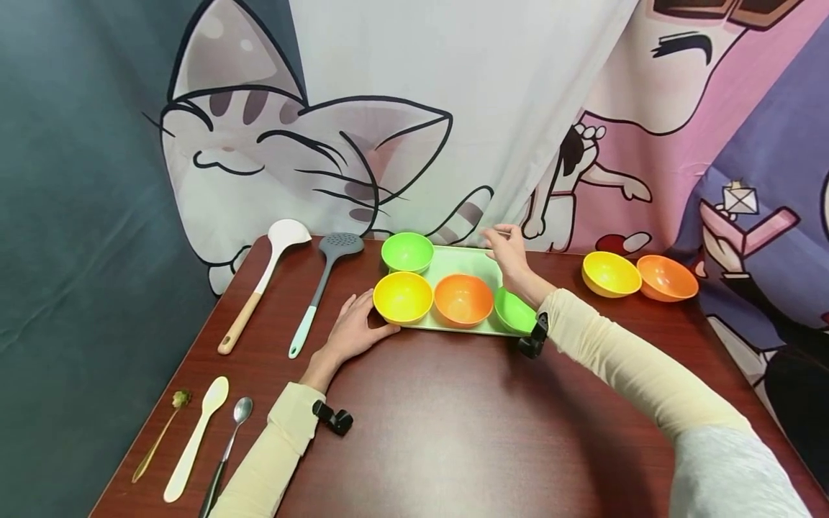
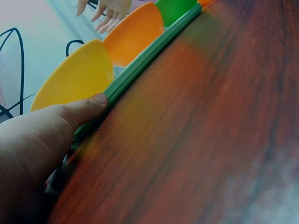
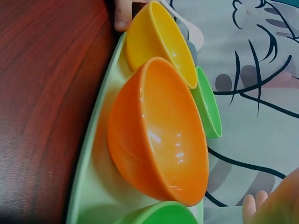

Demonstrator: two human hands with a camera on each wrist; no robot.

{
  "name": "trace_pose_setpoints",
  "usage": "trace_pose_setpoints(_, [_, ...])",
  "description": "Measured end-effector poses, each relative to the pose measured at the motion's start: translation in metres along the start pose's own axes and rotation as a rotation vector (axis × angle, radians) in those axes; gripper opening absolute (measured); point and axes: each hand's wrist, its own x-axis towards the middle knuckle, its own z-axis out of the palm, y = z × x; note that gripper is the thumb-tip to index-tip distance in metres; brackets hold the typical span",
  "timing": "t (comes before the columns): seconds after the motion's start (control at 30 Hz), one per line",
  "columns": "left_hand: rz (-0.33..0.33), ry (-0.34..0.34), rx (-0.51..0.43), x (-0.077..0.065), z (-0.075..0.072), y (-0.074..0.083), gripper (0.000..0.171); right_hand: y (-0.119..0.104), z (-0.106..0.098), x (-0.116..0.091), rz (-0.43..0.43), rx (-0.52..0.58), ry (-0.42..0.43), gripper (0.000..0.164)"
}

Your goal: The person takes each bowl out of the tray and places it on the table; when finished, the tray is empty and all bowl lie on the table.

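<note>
A light green tray (image 1: 442, 327) bears a green bowl (image 1: 407, 252) at back left, with a yellow bowl (image 1: 403, 298), an orange bowl (image 1: 463, 300) and another green bowl (image 1: 514, 311) along its front. My left hand (image 1: 352, 328) holds the tray's front left corner beside the yellow bowl. Its thumb (image 2: 88, 108) lies against the tray's front rim in the left wrist view. Over the tray's back right part, my right hand (image 1: 509, 257) is raised with loosely bent fingers and holds nothing. My right wrist partly covers the front right green bowl.
To the right stand a yellow bowl (image 1: 611, 274) and an orange bowl (image 1: 667, 278). Left of the tray lie a white ladle (image 1: 272, 266) and a grey slotted skimmer (image 1: 327, 273). Nearer are a gold spoon (image 1: 158, 440), a cream spoon (image 1: 197, 439) and a dark-handled spoon (image 1: 231, 440). A printed curtain (image 1: 388, 57) hangs behind.
</note>
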Motion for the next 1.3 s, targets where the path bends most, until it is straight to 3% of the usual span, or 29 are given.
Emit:
trace_pose_setpoints(0.4, [-0.026, 0.024, -0.015, -0.009, -0.007, -0.009, 0.085, -0.003, 0.046, 0.020, 0.028, -0.067, -0.075, 0.050])
trace_pose_setpoints(0.5, [-0.024, 0.020, -0.016, -0.008, -0.007, -0.009, 0.085, -0.001, 0.054, 0.025, 0.043, -0.075, -0.105, 0.043])
trace_pose_setpoints(0.77, [-0.014, 0.014, -0.002, -0.004, -0.005, -0.006, 0.085, 0.005, 0.072, 0.032, 0.094, -0.154, -0.194, 0.043])
trace_pose_setpoints(1.3, [0.001, -0.001, 0.014, 0.001, -0.001, -0.002, 0.085, 0.021, 0.092, 0.036, 0.117, -0.339, -0.225, 0.031])
